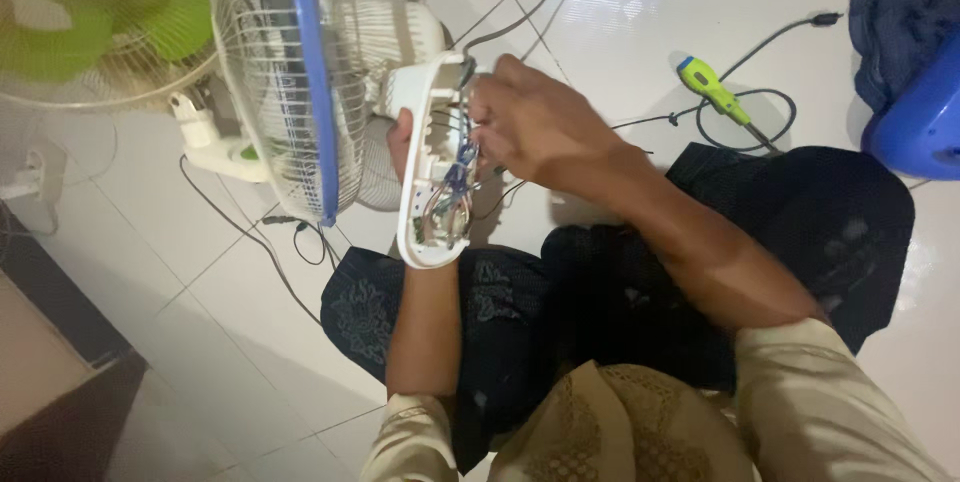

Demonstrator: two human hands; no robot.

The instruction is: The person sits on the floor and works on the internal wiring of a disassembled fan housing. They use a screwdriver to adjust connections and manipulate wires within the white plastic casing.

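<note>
Left hand (402, 134) gripping open white fan housing (432, 167) from behind | right hand (535, 122) fingers pinching wires (455, 177) inside | wiring exposed, cover still off | screwdriver (712, 88) right of fingers, on floor

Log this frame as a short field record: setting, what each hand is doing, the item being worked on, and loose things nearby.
setting: white tiled floor, person seated, seen from above
left hand: grips the white fan housing from behind
right hand: fingers in the open housing, at the coloured wires
fan: blue-rimmed wire guard attached to the housing
nearby: green-handled screwdriver, black cable, second fan with green blades, blue plastic item
</note>
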